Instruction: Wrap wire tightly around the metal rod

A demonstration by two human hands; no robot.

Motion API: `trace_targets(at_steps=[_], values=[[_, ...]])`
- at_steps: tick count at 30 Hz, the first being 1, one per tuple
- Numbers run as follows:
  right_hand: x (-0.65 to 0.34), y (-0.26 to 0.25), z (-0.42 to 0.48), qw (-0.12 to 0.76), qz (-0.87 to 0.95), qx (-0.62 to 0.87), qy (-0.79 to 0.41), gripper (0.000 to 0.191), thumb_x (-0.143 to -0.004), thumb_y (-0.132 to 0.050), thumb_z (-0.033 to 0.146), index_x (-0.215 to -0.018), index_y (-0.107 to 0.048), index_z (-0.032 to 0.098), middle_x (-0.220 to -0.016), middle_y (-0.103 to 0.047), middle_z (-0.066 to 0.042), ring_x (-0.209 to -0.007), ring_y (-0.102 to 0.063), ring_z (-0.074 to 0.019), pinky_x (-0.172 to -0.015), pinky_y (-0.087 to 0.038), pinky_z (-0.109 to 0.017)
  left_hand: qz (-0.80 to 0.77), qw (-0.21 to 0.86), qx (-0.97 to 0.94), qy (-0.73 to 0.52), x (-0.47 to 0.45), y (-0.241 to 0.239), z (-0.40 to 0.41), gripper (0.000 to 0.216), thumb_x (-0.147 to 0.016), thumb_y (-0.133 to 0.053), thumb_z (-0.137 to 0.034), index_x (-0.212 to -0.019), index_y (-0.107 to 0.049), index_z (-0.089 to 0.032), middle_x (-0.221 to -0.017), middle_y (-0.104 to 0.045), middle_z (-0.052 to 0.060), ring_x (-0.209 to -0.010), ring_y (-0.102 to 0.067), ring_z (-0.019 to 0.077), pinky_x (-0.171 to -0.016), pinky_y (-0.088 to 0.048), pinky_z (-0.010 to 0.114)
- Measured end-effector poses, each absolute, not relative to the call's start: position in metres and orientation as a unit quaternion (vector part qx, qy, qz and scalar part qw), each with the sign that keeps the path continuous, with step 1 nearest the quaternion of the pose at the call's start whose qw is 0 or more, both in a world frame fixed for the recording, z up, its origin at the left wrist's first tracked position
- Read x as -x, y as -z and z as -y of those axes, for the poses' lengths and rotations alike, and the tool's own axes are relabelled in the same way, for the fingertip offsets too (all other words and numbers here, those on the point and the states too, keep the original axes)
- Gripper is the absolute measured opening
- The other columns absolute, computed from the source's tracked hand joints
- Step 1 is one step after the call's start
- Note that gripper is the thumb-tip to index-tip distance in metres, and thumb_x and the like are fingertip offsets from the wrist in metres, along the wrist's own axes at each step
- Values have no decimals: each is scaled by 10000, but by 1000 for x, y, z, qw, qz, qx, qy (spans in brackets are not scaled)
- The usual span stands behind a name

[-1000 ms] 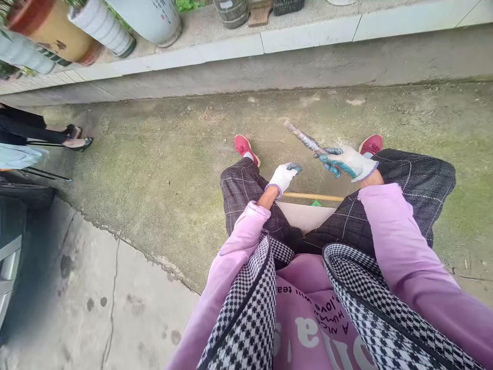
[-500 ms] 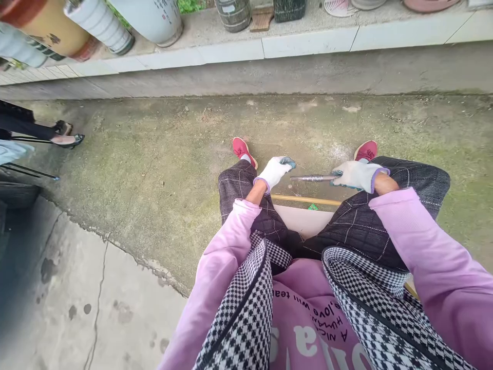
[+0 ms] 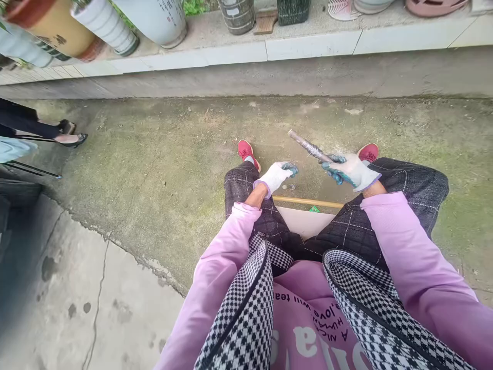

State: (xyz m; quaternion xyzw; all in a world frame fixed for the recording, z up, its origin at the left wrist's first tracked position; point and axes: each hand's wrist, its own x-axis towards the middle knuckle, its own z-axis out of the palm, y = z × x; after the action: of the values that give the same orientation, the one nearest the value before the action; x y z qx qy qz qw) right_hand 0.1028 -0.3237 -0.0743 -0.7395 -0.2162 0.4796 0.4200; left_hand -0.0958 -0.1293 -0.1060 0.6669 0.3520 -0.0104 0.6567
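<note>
Looking nearest first: anything across the lap?

Pale board (image 3: 304,222) between the knees, jutting forward. Just past its far edge, thin wooden stick (image 3: 308,201) lying crosswise on the ground, small green scrap (image 3: 315,208) touching it.

And the hands?

Both gloved, white with blue-green fingertips. Left hand (image 3: 278,174) low over the left knee, fingers curled in toward the palm; cannot tell if holding anything. Small metal piece (image 3: 288,187) on the concrete just beside it. Right hand (image 3: 352,171) above the right knee, closed tight around the near end of a metal rod (image 3: 310,148).

Which way, the rod?

Slanting away from the body and to the left, far end between the two red shoes (image 3: 248,152), well apart from the left hand.

Beyond that?

Mossy concrete ground (image 3: 173,154), cracked toward the near left. Farther off, a raised ledge (image 3: 308,49) carrying pots and jars (image 3: 154,20). Off at the far left edge, another person's foot (image 3: 71,139) in a dark heeled shoe.
</note>
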Motion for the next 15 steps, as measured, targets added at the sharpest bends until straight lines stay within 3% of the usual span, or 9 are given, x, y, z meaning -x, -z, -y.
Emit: trace_targets(at_steps=[2, 5, 9, 15], values=[[-103, 74, 326, 456, 221, 690, -516, 469, -768, -980, 464, -1096, -849, 154, -686, -598, 33, -543, -514, -126, -432, -455, -251, -354, 662, -660, -19, 93, 108, 126, 96, -823, -746, -90, -852, -813, -153, -882, -811, 35, -840, -701, 150, -946, -586, 297], [-103, 75, 330, 410, 262, 658, -575, 580, -655, -1043, 549, -1049, -870, 160, -677, -618, 28, -529, -525, -125, -424, -448, -253, -356, 673, -646, -60, 92, 111, 121, 101, -785, -755, -66, -774, -769, -166, -838, -784, 33, -840, -681, 158, -949, -586, 304], [-100, 75, 335, 298, 320, 651, -620, 535, -643, -1039, 590, -953, -885, 183, -644, -607, 35, -498, -504, -110, -438, -430, -249, -367, 685, -627, -61, 94, 116, 117, 116, -722, -779, -88, -724, -702, -174, -736, -708, -8, -739, -622, 139, -823, -568, 279], [-100, 74, 336, 259, 349, 658, -616, 538, -624, -998, 654, -886, -851, 207, -602, -573, 51, -495, -495, -113, -450, -411, -245, -376, 645, -665, -14, 96, 114, 112, 60, -685, -732, -110, -723, -737, -156, -720, -706, -31, -740, -608, 118, -791, -510, 240]])
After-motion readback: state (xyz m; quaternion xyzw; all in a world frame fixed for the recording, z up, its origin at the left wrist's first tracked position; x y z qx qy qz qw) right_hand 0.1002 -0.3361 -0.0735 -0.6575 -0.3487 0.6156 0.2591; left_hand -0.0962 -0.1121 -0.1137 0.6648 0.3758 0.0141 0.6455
